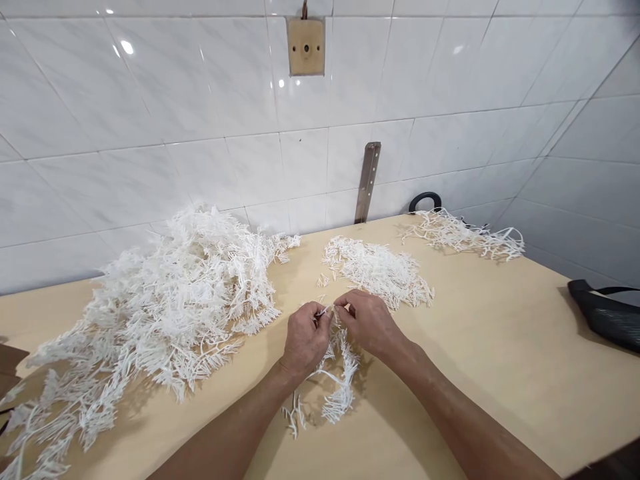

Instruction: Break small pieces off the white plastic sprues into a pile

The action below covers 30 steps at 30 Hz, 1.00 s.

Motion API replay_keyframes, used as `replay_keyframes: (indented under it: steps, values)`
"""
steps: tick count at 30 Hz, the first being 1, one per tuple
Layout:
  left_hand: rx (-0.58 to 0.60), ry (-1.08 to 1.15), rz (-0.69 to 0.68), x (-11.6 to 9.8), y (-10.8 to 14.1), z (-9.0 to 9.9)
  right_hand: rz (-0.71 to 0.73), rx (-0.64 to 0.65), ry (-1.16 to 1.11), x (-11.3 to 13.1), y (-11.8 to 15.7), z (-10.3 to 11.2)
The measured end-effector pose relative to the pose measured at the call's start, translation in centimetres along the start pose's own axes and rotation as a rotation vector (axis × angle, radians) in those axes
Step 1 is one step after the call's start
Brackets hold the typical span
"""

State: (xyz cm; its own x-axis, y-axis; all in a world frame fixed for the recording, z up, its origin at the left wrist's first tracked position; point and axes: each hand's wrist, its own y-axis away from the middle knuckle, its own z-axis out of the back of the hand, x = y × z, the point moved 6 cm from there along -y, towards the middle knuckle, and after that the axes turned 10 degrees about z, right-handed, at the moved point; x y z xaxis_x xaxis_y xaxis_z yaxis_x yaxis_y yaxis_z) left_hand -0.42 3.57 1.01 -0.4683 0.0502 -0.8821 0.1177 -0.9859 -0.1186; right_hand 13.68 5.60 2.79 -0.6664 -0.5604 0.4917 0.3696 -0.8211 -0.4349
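White sprig [341, 380] hangs below left hand [307, 339] and right hand [369, 321], both pinching it.

Small workroom, kind unclear | tiled walls [200, 87] | plain worktable [500, 360]

Table [500, 373]: large heap of feathery sprigs [185, 300] on its left; pile of small clippings [380, 267] at mid-rear; bundle of bare stems [465, 233] farther right, before a black ring [425, 202]; pouch [607, 317] at right edge. Wall socket plate [306, 47] above, behind.
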Motion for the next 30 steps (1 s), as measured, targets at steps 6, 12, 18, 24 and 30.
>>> replay_keyframes:
  steps: [6,12,18,24,30]
  values:
    - [-0.002,0.001,0.015,0.3,-0.3,0.0,0.018,-0.068,0.120,0.1,0.1,-0.5]
    - [0.010,0.044,0.005,0.4,-0.2,0.0,-0.181,-0.041,-0.018,-1.5,0.0,-0.5]
    - [0.052,0.116,0.067,0.7,0.0,-0.3,-0.209,-0.206,0.240,-4.9,0.3,1.4]
    - [0.022,0.183,0.082,0.9,-0.1,-0.1,-0.225,-0.146,-0.076,-4.4,0.2,2.0]
    - [0.008,0.173,0.046,1.1,-0.2,-0.1,-0.128,0.112,-0.416,-1.1,0.0,-0.4]
